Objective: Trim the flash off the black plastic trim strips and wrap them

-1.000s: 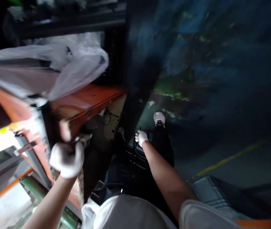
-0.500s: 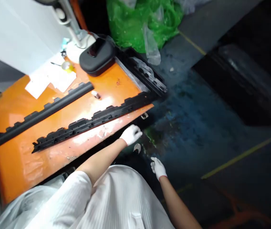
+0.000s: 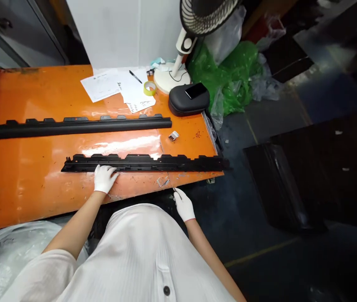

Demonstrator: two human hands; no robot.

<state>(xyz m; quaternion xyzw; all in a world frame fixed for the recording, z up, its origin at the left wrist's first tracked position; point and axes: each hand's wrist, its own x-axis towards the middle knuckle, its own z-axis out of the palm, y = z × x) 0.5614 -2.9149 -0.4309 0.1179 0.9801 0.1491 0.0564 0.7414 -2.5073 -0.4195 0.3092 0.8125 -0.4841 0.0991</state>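
Note:
A long black plastic trim strip (image 3: 143,163) with tabs along its far side lies near the front edge of the orange table. My left hand (image 3: 104,179), in a white glove, rests at the strip's near edge towards its left end, fingers apart and fingertips touching it. My gloved right hand (image 3: 184,205) is just off the table's front edge, below the strip's right half. Its fingers are pinched together, and a thin dark bit shows at the tips, too small to name. A second black trim strip (image 3: 81,127) lies farther back, apart from both hands.
On the orange table (image 3: 40,176) are a small white-and-grey piece (image 3: 173,136), papers (image 3: 103,86), a pen (image 3: 135,76), a tape roll (image 3: 150,88) and a black case (image 3: 181,100) with a phone (image 3: 196,90). A fan (image 3: 178,63) stands behind. Green plastic (image 3: 238,79) lies right.
My view has turned left towards the table. My left hand has gone from beyond the table's front edge to the near strip. My right hand has come closer to the table edge.

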